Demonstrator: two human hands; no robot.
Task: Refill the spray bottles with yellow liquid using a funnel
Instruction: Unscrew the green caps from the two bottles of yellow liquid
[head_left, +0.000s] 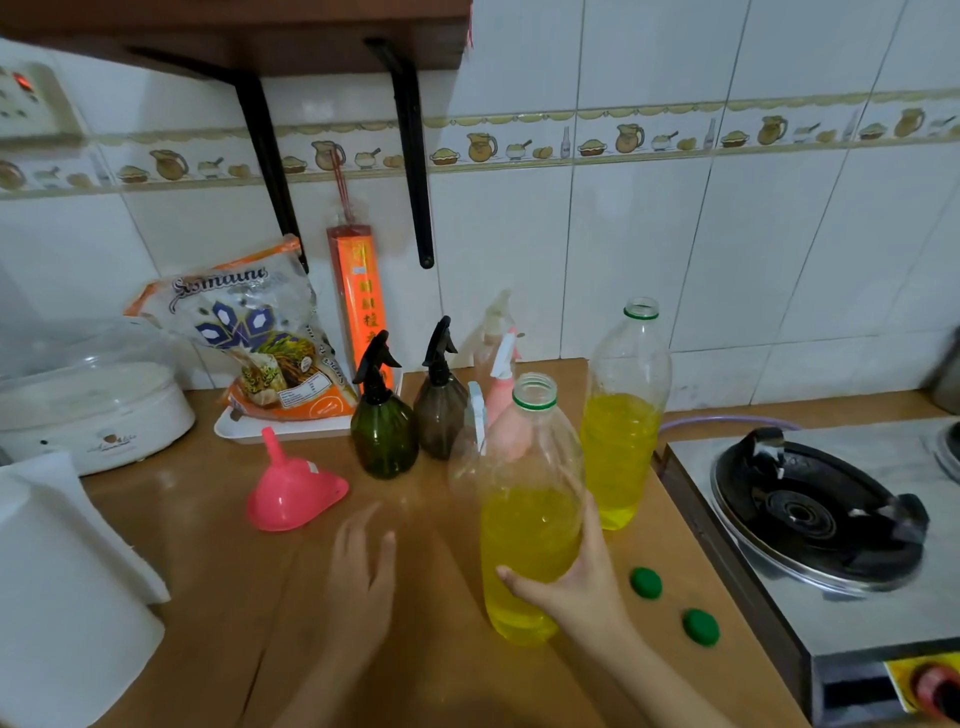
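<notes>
Plastic, clear, thin-walled: near bottle (530, 514), cap off, green neck ring, yellow liquid to about half its height.
Fingers: right hand (576, 582) is wrapped round the lower body of the near bottle, thumb across the front, fingers (589, 519) behind; left hand (361, 566) hovers released over the worktop (208, 597), holding nothing, left of the near bottle.
Handling, judged: moderately heavy low down, walls likely to give under a squeeze, smooth and possibly slippery; open mouth spills if tipped fast. Best held at the filled lower half, second hand near the shoulder for pouring.
Second bottle (626, 415): same kind, open, just behind and right of the near bottle.
Funnel (291, 493): pink, lying mouth down, well left of the near bottle.
Spray bottles: dark green (384, 421) and brown (441, 400), black triggers on, behind and left of the near bottle; clear ones with pale heads partly hidden behind it.
Caps: two green, (645, 583) and (701, 627), right of the near bottle.
</notes>
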